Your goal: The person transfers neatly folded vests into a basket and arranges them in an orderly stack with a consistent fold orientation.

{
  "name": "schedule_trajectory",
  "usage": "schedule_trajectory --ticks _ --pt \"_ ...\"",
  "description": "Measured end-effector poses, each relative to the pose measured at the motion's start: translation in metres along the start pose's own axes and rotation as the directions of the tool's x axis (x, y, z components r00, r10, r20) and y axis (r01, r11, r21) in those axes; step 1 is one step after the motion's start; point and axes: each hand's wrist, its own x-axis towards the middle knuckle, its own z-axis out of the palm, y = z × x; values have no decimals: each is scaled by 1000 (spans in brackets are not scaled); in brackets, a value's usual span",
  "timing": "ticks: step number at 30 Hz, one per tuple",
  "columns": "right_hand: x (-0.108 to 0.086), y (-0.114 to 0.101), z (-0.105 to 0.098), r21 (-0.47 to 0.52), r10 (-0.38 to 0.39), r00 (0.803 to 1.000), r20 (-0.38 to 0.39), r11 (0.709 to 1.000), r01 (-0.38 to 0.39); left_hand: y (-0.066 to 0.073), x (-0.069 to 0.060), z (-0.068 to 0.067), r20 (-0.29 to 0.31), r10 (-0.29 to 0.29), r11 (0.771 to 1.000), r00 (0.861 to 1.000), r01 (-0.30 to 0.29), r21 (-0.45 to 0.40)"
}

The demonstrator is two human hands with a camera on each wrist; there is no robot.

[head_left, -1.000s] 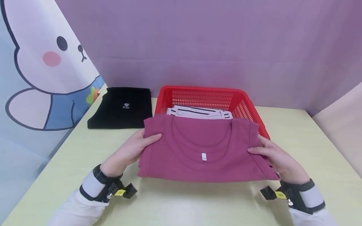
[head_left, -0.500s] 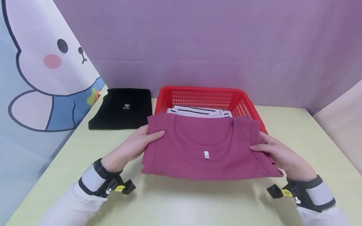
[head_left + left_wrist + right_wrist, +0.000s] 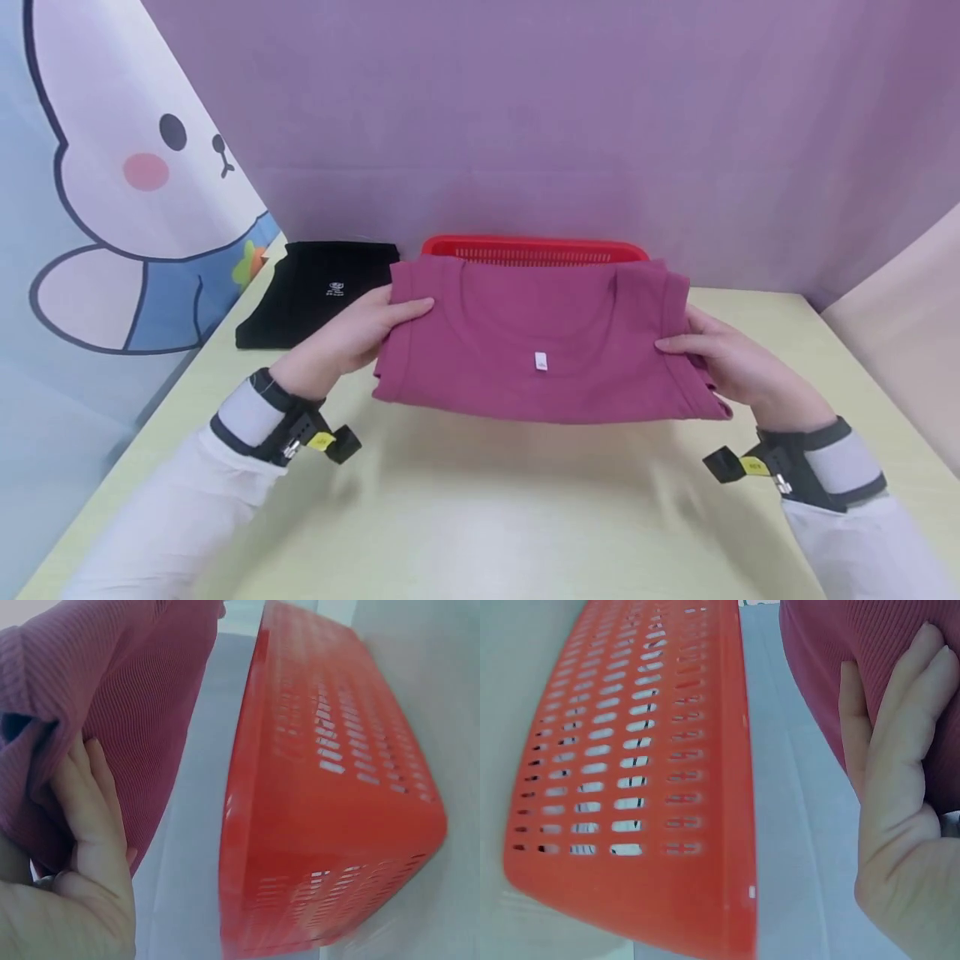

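The shirt (image 3: pixel 540 321) rose, side edges gripped by our left hand (image 3: pixel 356 335) and right hand (image 3: pixel 733 358), hiding most of the basket (image 3: pixel 536 243).

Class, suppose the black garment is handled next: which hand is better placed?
Probably the left hand: it appears right by the black garment, while the right hand is across the maroon top. Both hands grip that top, so the left must release first.

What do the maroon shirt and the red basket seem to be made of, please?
Shirt: matte ribbed knit, perhaps cotton; fine ridges show in the wrist views, but the fibre can't be told.
Basket: most likely moulded plastic, smooth and slightly glossy, with rows of slots through its evenly red walls.
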Motion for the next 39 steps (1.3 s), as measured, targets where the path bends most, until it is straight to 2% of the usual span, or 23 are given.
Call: schedule_trajectory --ticks 5,8,13,16,22,25,28,34,39 --pt "12 -13 -2 -11 16 1000 -26 1000 -16 7 15 -7 -11 -28 1000 1000 28 -11" --pt "20 -21 -3 -41 40 998 -49 998 -42 11 25 -9 -38 -41 999 998 40 -21" --pt "34 -32 -8 -77 82 990 -117 993 -91 20 42 -8 -92 -18 1000 996 16 -18" --pt "42 -37 -10 -65 87 986 -143 993 -97 26 49 -6 -141 11 1000 990 -9 14" --pt "56 -49 -11 -47 63 983 -173 996 -72 38 61 -5 -247 64 998 967 -55 41" --pt "62 -53 -12 -62 51 980 -191 996 -64 41 69 -4 -311 73 997 948 -74 10" --pt "66 -54 -14 -29 48 979 -196 998 -54 42 79 -2 -354 70 997 933 -80 -13" --pt "71 -51 -20 16 45 979 -199 999 -42 42 96 3 -401 53 997 915 -73 -37" --pt "77 -46 -22 70 41 972 -233 997 -26 39 105 6 -413 46 998 910 -56 -12"
